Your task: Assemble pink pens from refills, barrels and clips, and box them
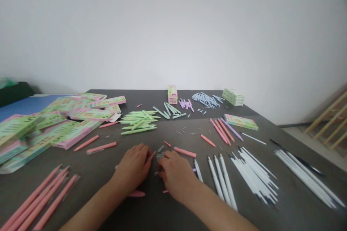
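My left hand (137,162) is closed, with a small orange pointed pen part (153,154) sticking out between thumb and fingers. Beneath that hand lies a pink pen barrel (137,194), partly covered. Just to the right, my right hand (176,173) has its fingers bent and pressed together over some small clear plastic pieces (160,156); what it grips is hidden. Beyond its knuckles lie a pink barrel (184,152) and a small pink tip (167,144). White pen tubes (222,177) lie beside the right wrist.
Printed boxes (89,114) are heaped at the left, with pink pens (40,198) nearer me. Green barrels (139,121), purple parts (186,104) and blue parts (207,99) lie farther back. White refills (255,175) spread at right, near a box stack (233,96).
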Tool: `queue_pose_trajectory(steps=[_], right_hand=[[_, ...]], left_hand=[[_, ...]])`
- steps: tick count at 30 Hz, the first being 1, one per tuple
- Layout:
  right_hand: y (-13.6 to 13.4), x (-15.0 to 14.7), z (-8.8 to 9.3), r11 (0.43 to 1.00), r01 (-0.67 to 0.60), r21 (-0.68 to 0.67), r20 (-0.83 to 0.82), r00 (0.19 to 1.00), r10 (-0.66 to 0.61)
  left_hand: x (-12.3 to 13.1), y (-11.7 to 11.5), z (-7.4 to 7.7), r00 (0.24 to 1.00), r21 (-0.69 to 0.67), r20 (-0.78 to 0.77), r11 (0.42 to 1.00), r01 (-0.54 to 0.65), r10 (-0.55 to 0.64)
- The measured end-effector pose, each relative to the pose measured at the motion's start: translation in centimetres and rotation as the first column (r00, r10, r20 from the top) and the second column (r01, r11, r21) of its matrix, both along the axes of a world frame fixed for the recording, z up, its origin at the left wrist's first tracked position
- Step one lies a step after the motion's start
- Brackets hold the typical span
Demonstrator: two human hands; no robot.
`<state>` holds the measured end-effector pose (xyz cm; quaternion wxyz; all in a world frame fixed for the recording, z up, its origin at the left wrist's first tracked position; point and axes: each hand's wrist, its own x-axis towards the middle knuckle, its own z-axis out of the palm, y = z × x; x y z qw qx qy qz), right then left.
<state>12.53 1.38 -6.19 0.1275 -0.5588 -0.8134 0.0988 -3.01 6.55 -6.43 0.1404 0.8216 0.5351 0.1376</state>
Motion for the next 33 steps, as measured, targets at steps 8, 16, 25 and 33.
queue_pose_trajectory(steps=[8, 16, 25, 33], right_hand=[[0.1, -0.2, 0.6, 0.997, 0.067, 0.037, -0.205, 0.977, -0.058], [-0.3, 0.8, 3.3, 0.986, 0.151, 0.071, -0.787, 0.616, -0.038], [-0.3, 1.4, 4.0, 0.995, 0.087, 0.043, -0.860, 0.510, -0.008], [-0.4, 1.2, 3.8, 0.994, 0.082, 0.066, -0.838, 0.546, 0.011]], left_hand=[[-1.0, -0.3, 1.3, 0.890, -0.264, 0.441, 0.964, 0.008, 0.114], [-1.1, -1.7, 1.8, 0.508, -0.498, 0.793, 0.838, 0.224, 0.336], [-1.2, -2.5, 3.1, 0.662, -0.417, 0.732, 0.875, 0.244, 0.164], [-1.4, -2.4, 3.3, 0.711, -0.345, 0.701, 0.893, 0.289, 0.041]])
